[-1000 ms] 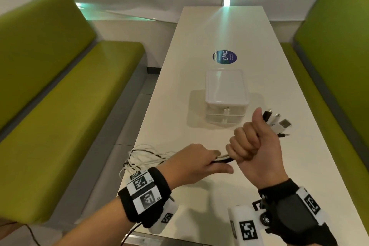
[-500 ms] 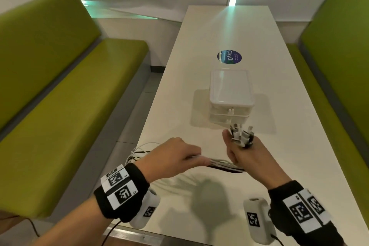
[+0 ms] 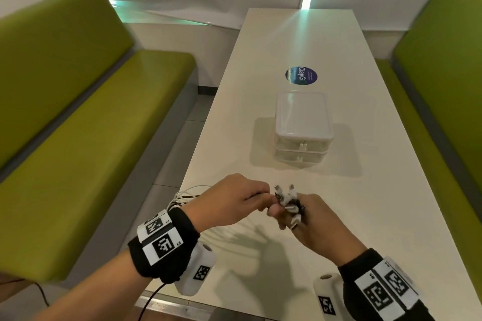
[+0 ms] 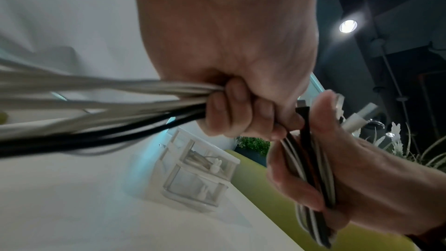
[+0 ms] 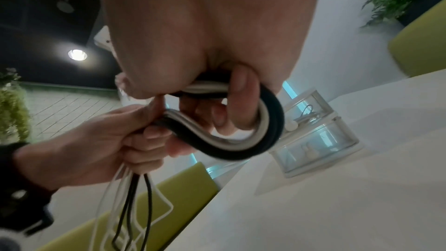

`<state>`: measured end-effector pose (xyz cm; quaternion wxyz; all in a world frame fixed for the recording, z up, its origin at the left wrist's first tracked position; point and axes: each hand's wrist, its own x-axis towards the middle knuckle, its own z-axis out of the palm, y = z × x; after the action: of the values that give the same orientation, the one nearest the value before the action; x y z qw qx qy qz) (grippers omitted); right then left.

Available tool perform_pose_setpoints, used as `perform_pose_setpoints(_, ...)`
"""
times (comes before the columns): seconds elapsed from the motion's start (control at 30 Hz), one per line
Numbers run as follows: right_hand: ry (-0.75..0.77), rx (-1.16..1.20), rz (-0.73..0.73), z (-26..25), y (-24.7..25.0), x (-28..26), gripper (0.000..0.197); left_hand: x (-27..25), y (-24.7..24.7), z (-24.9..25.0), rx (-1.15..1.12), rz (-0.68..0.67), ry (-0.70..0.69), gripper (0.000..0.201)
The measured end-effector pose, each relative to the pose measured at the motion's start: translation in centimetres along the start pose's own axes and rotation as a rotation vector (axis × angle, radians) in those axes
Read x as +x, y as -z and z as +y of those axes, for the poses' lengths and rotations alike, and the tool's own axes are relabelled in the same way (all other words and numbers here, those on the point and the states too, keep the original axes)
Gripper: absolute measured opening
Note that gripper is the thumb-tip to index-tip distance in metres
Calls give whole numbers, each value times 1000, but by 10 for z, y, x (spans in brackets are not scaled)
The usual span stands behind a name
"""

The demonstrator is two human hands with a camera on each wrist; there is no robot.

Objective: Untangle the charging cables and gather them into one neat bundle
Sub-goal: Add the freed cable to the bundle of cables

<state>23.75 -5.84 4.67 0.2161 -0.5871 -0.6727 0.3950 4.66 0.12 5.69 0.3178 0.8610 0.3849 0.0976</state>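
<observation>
Several white and black charging cables (image 4: 135, 102) run together through both hands above the near end of the white table (image 3: 352, 216). My left hand (image 3: 234, 203) grips the bunch in a fist (image 4: 241, 114); the loose lengths (image 3: 182, 197) trail off the table's left edge. My right hand (image 3: 307, 221) holds the plug ends (image 3: 287, 199), which stick up between the hands. In the right wrist view the cables (image 5: 260, 136) bend in a loop round my right fingers (image 5: 241, 102), with my left hand (image 5: 108, 140) just beside.
A small clear two-drawer box (image 3: 302, 128) stands mid-table beyond the hands, with a round blue sticker (image 3: 301, 76) behind it. Green benches (image 3: 91, 125) line both sides of the narrow table. Loose cable loops (image 5: 130, 207) hang over the left edge.
My right hand turned over and came down toward the left, so the plug ends now sit between the hands. The cables now curve round my right fingers. The hands have closed together.
</observation>
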Motion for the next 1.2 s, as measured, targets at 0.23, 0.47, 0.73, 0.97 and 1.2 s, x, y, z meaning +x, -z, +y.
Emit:
perform_pose_setpoints(0.23,58,-107,-106,2,-6,6,48,0,-1,2,-48,-47,-41,41)
perform_pose_setpoints(0.47,-117,56,-341,2,-1,13,29,-3,-3,5,-43,-120,-68,28)
perform_pose_setpoints(0.73,-117,-62,-333,-12,16,21,18,-3,4,19,-127,-77,-42,39)
perform_pose_setpoints(0.97,-188,-115,-87,-11,15,25,32,14,-2,20,63,102,-22,36)
perform_pose_setpoints(1.2,-225,-241,46,0,10,30,32,18,-4,24,6,135,54,26)
